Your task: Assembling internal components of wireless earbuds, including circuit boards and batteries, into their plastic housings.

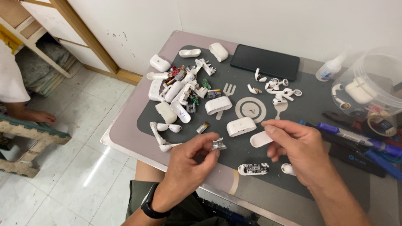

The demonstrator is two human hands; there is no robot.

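Head view. Two bare hands work over a dark grey mat [318, 104] on a table [125, 125] with a smooth mauve top. The left hand [188, 161], a black band at its wrist, pinches a small shiny metal part [218, 145] between thumb and fingertips, just above the near middle of the mat. The right hand [295, 148] grips a flat white plastic shell [261, 139] with rounded ends, thumb on top and fingers curled beneath. The two pieces are near each other but apart.

Just beyond the hands lie two whole white cases [241, 126], glossy and pill-shaped, one farther left than the other. Near the right hand lies one opened case half [253, 168] showing a circuit board, and one white earbud [287, 169] beside it.

On the far left of the mat sits a heap [178, 90] of broken white shells, small green and red boards and bits; too many and too tangled to count. One small silver cell [202, 127] lies near it. On the far middle lies one black phone [265, 62], flat and matte, with a cluster of white earbuds [276, 88] in front, hard to count.

On the right stand one clear plastic tub [368, 90] and one small squeeze bottle [331, 69]; blue markers [356, 136], at least two, lie nearer.
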